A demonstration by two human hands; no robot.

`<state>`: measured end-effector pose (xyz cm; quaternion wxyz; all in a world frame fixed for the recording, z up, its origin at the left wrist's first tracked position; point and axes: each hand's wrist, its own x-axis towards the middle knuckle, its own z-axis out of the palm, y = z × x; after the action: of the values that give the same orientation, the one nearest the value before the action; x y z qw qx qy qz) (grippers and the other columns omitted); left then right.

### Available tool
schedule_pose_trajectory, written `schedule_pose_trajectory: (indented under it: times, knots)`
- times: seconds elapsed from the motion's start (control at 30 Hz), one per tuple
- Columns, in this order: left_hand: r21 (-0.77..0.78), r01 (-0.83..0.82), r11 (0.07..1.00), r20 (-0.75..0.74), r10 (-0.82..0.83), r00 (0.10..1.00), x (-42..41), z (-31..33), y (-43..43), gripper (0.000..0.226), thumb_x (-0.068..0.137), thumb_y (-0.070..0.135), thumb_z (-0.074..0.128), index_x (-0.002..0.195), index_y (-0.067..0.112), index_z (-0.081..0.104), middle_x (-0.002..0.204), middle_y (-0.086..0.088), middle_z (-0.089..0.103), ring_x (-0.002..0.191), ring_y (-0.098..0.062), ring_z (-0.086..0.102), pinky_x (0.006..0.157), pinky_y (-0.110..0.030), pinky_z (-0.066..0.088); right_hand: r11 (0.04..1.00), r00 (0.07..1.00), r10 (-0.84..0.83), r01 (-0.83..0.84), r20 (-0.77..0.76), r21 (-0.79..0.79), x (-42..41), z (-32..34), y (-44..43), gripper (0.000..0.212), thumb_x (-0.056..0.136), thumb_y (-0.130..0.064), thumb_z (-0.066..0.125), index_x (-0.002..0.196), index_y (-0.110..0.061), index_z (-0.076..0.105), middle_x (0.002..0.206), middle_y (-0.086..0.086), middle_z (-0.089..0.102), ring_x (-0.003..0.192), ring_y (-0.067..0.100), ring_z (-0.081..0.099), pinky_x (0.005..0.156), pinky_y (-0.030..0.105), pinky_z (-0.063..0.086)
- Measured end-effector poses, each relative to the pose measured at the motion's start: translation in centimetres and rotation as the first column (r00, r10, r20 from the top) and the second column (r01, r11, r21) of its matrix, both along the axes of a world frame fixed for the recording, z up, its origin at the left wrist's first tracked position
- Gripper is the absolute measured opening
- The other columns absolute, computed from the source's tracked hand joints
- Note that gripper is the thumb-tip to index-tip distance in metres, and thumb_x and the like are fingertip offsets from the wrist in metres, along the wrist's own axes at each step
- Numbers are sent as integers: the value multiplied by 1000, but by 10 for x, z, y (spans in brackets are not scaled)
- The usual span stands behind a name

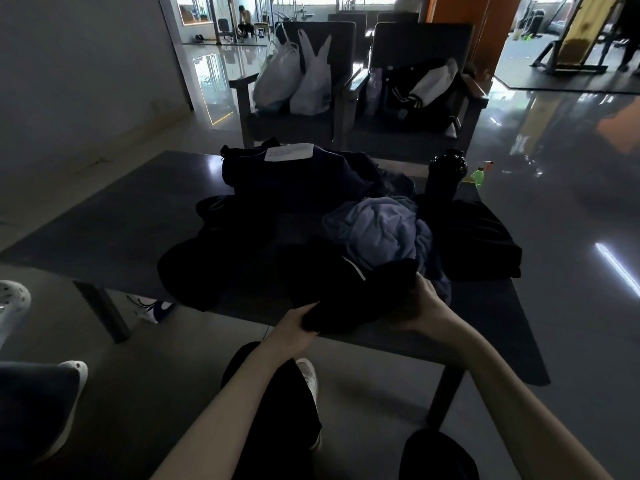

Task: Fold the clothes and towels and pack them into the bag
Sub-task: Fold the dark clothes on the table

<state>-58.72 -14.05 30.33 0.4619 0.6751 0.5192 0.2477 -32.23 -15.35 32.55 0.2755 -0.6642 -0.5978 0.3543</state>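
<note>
Right now both forearms stretch forward, wrists level over the surface's point(138, 209) near edge. The left hand point(298, 323) grips the black garment point(343, 289) from below, thumb on top. The right hand point(419, 306) clutches its other end, just in front of the blue towel point(377, 233). Behind the towel sits the dark bag point(294, 181).

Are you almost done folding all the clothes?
Not nearly. A black piece on the right lies flat, maybe folded already. The left hand and right hand grip a black garment at the table's near edge. The blue towel is crumpled, other dark clothes lie loose, and the dark bag behind needs packing.
</note>
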Motion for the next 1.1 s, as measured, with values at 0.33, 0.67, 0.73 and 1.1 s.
schedule_pose_trajectory:
  times: [0.33,0.67,0.73,1.1]
  knots:
    - [-214,-134,968,139,166,976,-21,12,37,15,91,22,63,103,14,68,97,-4,72,94,-15,67,91,-27,49,995,987,93,-88,-129,48,-17,-11,29,29,79,-18,75,105,-11,65,95,-2,68,92,12,63,79,25,47]
    - [-246,-259,934,228,316,921,-18,10,45,25,93,36,57,116,27,54,103,15,60,100,-4,57,84,-18,41,996,892,-73,41,-447,-81,-47,-26,47,29,84,-13,70,110,-19,58,103,-4,67,98,12,64,83,23,51]
    - [-212,-218,953,170,256,952,-18,6,46,34,88,33,65,118,30,50,104,19,58,106,-6,56,85,-17,39,980,890,-193,156,-413,-122,-53,-34,53,29,87,-25,68,114,-17,59,105,2,67,99,19,64,91,35,51]
    - [-191,-489,851,75,509,858,-11,7,47,43,96,29,53,133,9,48,132,-8,55,114,-21,53,90,-27,39,959,944,-284,284,168,27,-83,-27,56,39,96,-45,45,91,-10,60,79,5,63,69,22,56,59,30,40]
